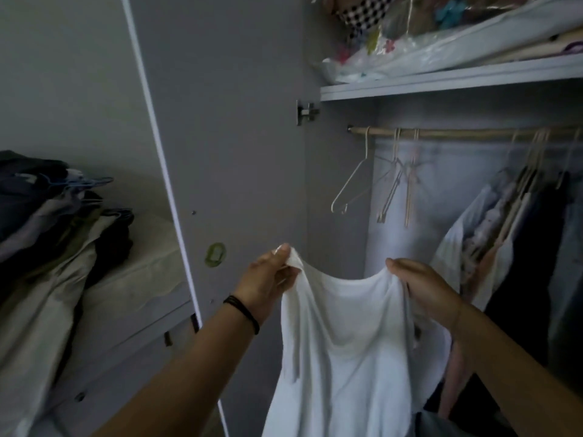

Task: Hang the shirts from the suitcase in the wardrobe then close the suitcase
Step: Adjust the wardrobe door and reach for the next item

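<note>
The left hand (268, 279) pinched one top corner of the white shirt (340, 342) between thumb and curled fingers, with a black band (243, 313) round its wrist. The right hand (422, 288) gripped the other top corner, fingers curled round the cloth and thumb laid on top. Between the two hands the shirt's upper edge sagged in a shallow curve, and the rest of it hung down below them, in front of the open wardrobe (334, 190). Behind the left hand stood the grey wardrobe door (236, 137), swung open, with a small green oval piece (215, 253) fixed to it just left of that hand. Well to the left of the left hand, a heap of clothes (47, 231), dark and pale, lay on a pale surface with a few blue hangers (91, 183) among it. Above and beyond the right hand, a few bare pale hangers (350, 184) hung from the wooden rail (457, 132). Farther along the same rail, up and to the right of the right hand, a packed row of garments (504, 231) hung on hangers. Above the rail ran a shelf (441, 83) carrying clear plastic bags (441, 45) of colourful things
</note>
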